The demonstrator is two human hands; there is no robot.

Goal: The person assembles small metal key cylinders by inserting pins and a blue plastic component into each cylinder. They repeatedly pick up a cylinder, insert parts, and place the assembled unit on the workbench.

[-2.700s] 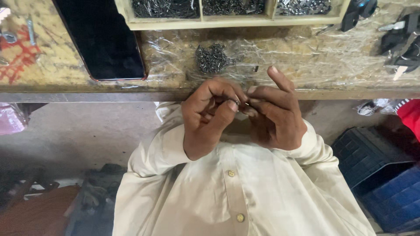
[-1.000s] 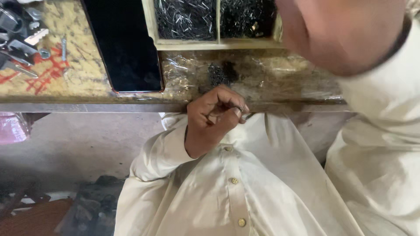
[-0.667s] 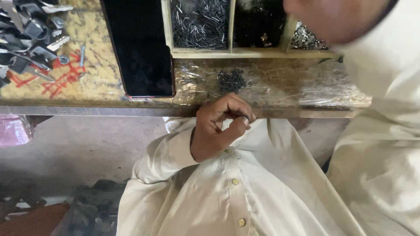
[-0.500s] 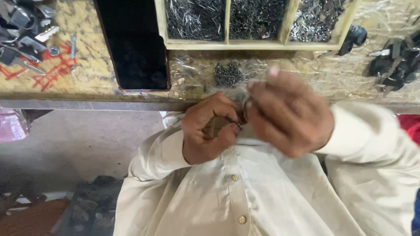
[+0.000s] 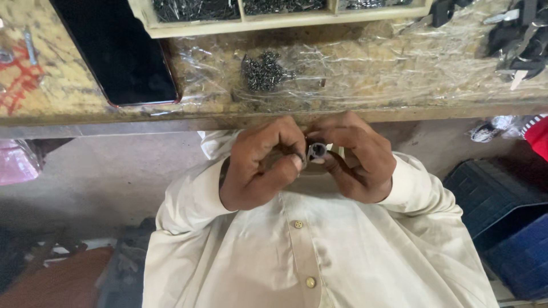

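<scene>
My left hand [image 5: 260, 165] and my right hand [image 5: 357, 157] meet in front of my chest, just below the edge of the workbench [image 5: 354, 74]. Together they pinch a small dark metal part [image 5: 315, 151] with a round hole, held between the fingertips of both hands. My left fingers curl tightly around its left side, and whether they hold a second small piece is hidden. A little pile of small dark screws [image 5: 261, 71] lies on the bench straight above my hands.
A black phone [image 5: 117, 51] lies on the bench at the left. A wooden compartment tray [image 5: 279, 14] with dark metal bits runs along the back. Black parts [image 5: 516, 37] lie at the right. Dark blue crates [image 5: 508, 222] stand on the floor at the right.
My right hand went up and out toward the bench, then came back down to my left hand; both now grip the small part together. The view has shifted slightly.
</scene>
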